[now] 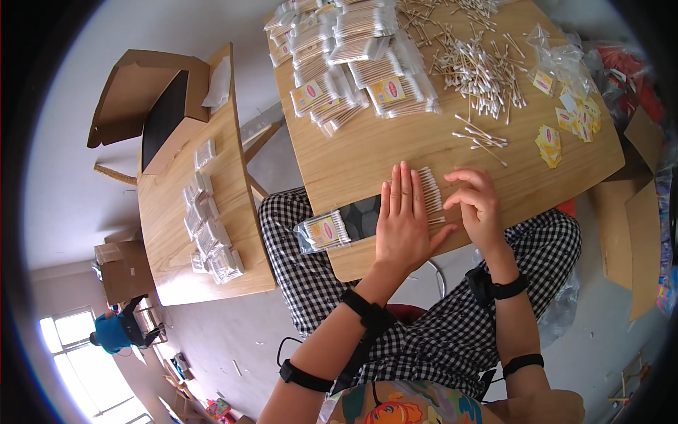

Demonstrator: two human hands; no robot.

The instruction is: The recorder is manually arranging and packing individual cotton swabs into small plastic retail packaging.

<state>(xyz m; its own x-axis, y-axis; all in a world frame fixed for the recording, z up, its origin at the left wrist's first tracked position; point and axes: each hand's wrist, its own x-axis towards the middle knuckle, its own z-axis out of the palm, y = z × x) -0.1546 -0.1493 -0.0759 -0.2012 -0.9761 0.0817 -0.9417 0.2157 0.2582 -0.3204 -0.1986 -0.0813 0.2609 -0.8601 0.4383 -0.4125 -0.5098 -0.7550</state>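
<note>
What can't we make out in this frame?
Head view throughout:
- Cotton swab row: partly covered by the left hand; no full count.
- Right hand: curled fingers hide the palm; can't tell if it holds anything.
- Bagged swabs: pile cut off by the top edge.
- Person in blue: too small to see what they're handling.

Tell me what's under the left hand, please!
Cotton swabs poke out right of the left hand, and a dark strip shows left of it. What that hand covers is hidden.
</note>
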